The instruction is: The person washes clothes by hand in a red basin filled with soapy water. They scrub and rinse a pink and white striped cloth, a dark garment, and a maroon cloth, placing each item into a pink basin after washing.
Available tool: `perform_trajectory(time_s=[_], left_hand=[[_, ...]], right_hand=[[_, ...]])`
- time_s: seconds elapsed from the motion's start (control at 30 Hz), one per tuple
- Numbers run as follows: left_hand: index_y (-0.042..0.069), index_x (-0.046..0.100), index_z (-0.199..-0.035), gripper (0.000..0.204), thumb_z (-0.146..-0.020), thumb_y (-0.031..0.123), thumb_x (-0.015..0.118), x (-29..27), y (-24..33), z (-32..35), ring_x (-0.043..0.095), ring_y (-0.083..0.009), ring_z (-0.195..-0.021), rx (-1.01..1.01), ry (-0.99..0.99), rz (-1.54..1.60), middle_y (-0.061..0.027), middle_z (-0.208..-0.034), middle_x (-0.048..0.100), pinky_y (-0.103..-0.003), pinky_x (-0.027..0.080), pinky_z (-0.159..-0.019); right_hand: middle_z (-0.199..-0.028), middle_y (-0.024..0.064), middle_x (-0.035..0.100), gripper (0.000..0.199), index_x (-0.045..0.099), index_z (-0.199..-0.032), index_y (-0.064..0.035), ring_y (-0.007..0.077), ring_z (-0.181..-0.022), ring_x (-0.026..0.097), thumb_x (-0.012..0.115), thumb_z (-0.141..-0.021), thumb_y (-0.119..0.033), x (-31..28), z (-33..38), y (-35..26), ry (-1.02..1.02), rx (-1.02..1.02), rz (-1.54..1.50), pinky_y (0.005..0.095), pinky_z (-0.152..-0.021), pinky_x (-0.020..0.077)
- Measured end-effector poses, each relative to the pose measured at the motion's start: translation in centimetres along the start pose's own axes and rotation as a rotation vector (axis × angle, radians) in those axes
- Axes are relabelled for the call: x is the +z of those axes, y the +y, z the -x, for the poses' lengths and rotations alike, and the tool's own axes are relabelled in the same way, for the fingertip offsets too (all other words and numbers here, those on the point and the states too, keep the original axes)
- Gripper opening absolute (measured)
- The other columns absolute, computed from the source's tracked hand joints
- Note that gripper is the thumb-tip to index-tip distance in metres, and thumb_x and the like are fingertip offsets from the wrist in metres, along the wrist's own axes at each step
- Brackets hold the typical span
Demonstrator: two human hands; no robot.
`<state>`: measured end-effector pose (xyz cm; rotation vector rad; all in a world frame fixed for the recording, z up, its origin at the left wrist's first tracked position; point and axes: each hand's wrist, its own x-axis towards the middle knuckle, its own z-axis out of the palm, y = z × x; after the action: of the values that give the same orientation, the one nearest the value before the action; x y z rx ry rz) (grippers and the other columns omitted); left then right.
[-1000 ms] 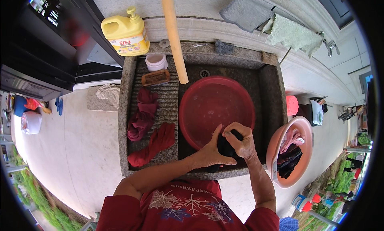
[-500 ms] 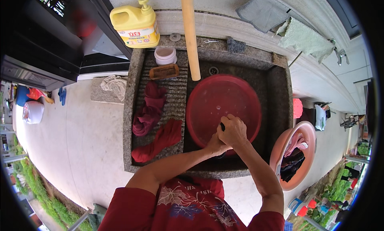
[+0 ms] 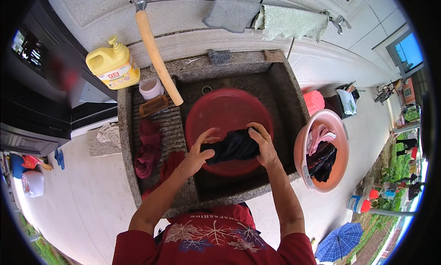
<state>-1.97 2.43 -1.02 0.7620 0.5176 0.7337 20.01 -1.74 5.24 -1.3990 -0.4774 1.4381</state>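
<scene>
A dark, nearly black piece of cloth (image 3: 233,148) is stretched between my two hands. My left hand (image 3: 200,151) grips its left end, thumb on top. At the other end my right hand (image 3: 263,146) closes on it, the fingers at the far edge. Beneath the cloth is a round red basin (image 3: 229,104) with some water in it; part of it is hidden by the cloth. The basin stands in a grey stone sink (image 3: 287,97). Left of it, a maroon cloth (image 3: 148,148) and a red cloth (image 3: 171,166) lie on the ribbed washboard (image 3: 172,122).
A brown scrubbing brush (image 3: 154,106) and a white tub (image 3: 151,88) sit at the washboard's far end. A yellow detergent jug (image 3: 113,65) stands behind. A tan pipe (image 3: 158,58) reaches over the sink. At right, a pink basin (image 3: 342,166) holds clothes.
My hands, bunched together over the basin before, are now apart with the dark cloth spread between them. The view has shifted, so the sink sits further left.
</scene>
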Motion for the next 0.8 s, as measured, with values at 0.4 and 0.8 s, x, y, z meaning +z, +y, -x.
perform_trajectory(time_s=[0.4, 0.8], left_hand=[[0.011, 0.057, -0.111, 0.033, -0.086, 0.032, 0.061, 4.1, 3.7, -1.0, 0.063, -0.0171, -0.084, -0.189, 0.253, 0.500, -0.0038, -0.095, 0.064, -0.033, 0.054, -0.071], [0.006, 0.030, -0.120, 0.050, -0.085, 0.020, 0.063, 12.4, 6.4, 3.7, 0.056, -0.0194, -0.098, -0.054, 0.063, -0.051, -0.0149, -0.113, 0.050, -0.034, 0.054, -0.072]], right_hand=[[-0.132, 0.0125, 0.042, 0.059, 0.058, -0.119, -0.0133, 0.0310, -0.121, 0.043, 0.074, -0.063, -0.004, -0.5, 11.0, -1.0, -0.315, -0.644, 0.845, 0.0415, -0.101, 0.0377], [-0.095, 0.0163, 0.053, 0.061, 0.044, -0.125, -0.0004, 0.0346, -0.080, 0.059, 0.072, -0.072, -0.013, 3.1, 11.7, -1.3, 0.014, -1.009, 0.980, 0.0398, -0.067, 0.0513]])
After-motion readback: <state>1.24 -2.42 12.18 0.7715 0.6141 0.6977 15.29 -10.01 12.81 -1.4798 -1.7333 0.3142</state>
